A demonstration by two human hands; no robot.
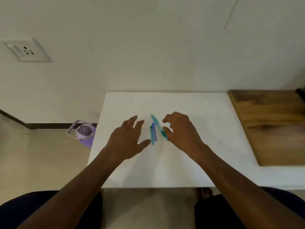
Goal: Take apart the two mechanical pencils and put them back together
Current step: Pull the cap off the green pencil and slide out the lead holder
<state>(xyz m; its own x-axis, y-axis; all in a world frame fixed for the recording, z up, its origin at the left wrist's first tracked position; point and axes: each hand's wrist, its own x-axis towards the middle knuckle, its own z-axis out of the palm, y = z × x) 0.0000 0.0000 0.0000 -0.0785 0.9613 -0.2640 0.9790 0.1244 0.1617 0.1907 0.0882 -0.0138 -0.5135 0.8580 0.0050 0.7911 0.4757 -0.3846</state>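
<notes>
A: Status? Where are the parts?

B: All mid-frame on the white table [165, 162]. Teal barrel [156, 123] lies diagonal, tip pointing up-left. Two short pieces sit side by side just left of it: teal piece [152, 135] and blue piece [154, 131].

A: Hands?

B: Left hand [127, 139] has its fingers spread, holding nothing; thumb tip is just beside the lower end of the teal piece. Right hand [179, 129] has fingers curled over the barrel's lower end. Looks like a pinch; blur stops me confirming a firm hold. A blue speck shows at its fingers, can't identify it.

A: Advice for the pickup?

B: My read: grip the barrel near its middle, not the end, so it doesn't pivot. Left hand takes one short piece only; they're nearly touching, so slide one clear first. Match colour to barrel before joining.

A: Surroundings?

B: Wood board [272, 126] right, purple bottle [85, 132] on the floor left.
</notes>
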